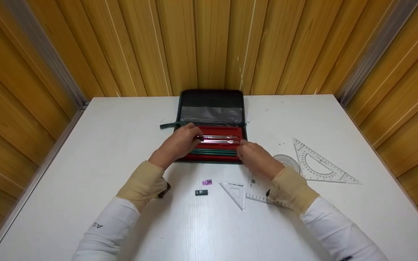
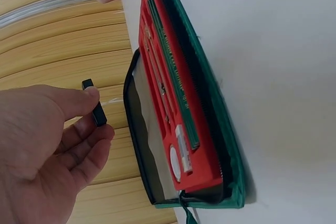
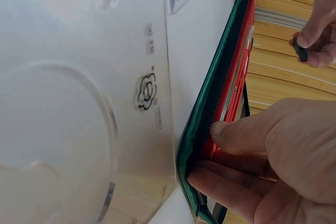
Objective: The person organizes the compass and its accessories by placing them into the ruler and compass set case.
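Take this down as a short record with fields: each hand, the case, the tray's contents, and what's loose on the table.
Left hand: pinches a small black block
Right hand: grips one end of the red tray
Case: open, lid toward the wall
Tray contents: green pencils, silver instruments, among others
Loose on table: clear set squares, rounded protractor, small purple item, small dark item

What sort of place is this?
Probably a small work booth: a white tabletop backed and flanked by wood-grain panels, with an open drawing-instrument case on it.
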`<move>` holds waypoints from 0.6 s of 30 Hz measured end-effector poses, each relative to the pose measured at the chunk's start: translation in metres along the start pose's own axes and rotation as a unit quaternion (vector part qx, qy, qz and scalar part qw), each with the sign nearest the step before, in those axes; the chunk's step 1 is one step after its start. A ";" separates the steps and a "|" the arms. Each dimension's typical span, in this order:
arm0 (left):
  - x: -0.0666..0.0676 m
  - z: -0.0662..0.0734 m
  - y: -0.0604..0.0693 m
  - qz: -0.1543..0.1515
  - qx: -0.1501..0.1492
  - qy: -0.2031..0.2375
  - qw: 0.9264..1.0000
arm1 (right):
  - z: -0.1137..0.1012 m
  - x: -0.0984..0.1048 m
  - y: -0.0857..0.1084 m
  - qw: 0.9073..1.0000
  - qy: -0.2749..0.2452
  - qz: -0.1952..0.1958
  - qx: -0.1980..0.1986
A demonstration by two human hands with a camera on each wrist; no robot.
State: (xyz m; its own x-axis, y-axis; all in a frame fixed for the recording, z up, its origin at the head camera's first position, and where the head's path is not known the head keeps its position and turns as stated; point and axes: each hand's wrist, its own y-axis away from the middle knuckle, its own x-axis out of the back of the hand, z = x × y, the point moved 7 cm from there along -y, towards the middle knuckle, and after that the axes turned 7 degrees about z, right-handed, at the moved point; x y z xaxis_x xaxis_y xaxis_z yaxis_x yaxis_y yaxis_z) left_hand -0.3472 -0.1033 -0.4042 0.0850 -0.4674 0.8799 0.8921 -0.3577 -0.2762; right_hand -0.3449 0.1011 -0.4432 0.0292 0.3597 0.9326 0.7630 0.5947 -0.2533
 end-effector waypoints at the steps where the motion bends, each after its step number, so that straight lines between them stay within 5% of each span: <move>1: -0.003 -0.001 -0.002 -0.003 0.002 -0.003 1.000 | 0.000 0.000 0.000 1.000 0.000 0.000 0.000; 8: -0.021 -0.009 -0.010 -0.031 0.034 -0.015 0.999 | 0.000 0.001 0.001 1.000 -0.004 0.000 -0.002; 18: -0.036 -0.014 -0.016 -0.052 0.035 -0.040 0.997 | 0.001 0.000 0.002 1.000 -0.004 0.001 0.012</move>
State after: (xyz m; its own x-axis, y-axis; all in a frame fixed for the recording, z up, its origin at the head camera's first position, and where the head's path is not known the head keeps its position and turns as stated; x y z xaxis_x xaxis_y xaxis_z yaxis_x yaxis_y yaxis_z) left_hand -0.3708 -0.0919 -0.4370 0.0228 -0.3635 0.9313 0.9262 -0.3429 -0.1565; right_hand -0.3439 0.1030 -0.4438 0.0261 0.3669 0.9299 0.7474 0.6106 -0.2619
